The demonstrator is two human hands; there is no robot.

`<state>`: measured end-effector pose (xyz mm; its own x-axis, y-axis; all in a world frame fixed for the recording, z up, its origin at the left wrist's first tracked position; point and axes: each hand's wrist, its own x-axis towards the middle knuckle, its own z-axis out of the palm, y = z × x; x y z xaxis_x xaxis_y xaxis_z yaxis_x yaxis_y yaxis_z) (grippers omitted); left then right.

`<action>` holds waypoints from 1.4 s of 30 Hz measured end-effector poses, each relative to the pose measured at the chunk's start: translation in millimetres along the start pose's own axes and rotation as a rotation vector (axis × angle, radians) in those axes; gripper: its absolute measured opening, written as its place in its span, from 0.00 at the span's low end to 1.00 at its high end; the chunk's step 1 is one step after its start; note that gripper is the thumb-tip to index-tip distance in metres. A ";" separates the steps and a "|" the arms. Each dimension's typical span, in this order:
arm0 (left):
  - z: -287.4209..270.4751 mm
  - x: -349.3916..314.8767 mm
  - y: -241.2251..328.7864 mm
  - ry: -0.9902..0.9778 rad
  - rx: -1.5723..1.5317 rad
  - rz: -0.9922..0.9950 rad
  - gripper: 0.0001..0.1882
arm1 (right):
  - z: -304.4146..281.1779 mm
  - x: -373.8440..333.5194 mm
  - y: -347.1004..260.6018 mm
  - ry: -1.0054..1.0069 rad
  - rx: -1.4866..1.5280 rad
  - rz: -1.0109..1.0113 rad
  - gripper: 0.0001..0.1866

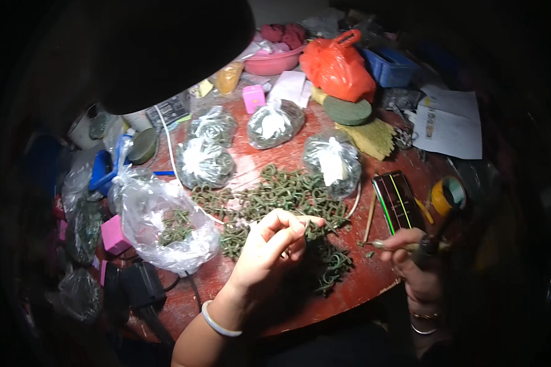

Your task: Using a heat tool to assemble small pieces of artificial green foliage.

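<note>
Lots of small, curly green pieces are lying in a pile in the middle of the red tabletop, spreading toward its near edge. The left hand is hanging over the pile, much nearer to it than the right hand. Its thumb and first finger are pressing together and seem to be pinching one little piece, too tiny to see well. The right hand is curling around a dark-handled tool by the right end of the near edge, with the pile lying off to its left. The tool's dark part is slanting up toward the right edge; its tip is hard to see. A clear plastic bag is holding more green pieces near the left edge.
</note>
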<state>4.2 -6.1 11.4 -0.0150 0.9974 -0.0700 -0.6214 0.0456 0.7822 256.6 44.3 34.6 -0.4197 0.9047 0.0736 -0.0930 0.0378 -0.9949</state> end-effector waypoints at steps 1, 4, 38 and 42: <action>1.1 -1.6 -2.9 0.013 -0.016 -0.035 0.02 | 10.3 5.7 -0.6 0.011 -0.057 -0.061 0.06; -2.2 2.8 -8.9 -0.036 -0.075 -0.084 0.02 | 32.3 10.2 -10.7 0.061 -0.102 -0.142 0.05; 21.1 -4.4 -15.9 -0.018 0.553 0.051 0.16 | 27.6 13.9 12.7 0.124 0.168 0.147 0.09; 16.1 -2.1 -19.5 0.071 0.545 0.098 0.15 | 26.5 8.0 14.1 0.321 0.165 0.055 0.09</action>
<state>29.0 -8.2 6.3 -0.1170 0.9931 -0.0075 -0.1193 -0.0066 0.9928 228.0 40.8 23.0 -0.1256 0.9916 -0.0309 -0.2336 -0.0599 -0.9705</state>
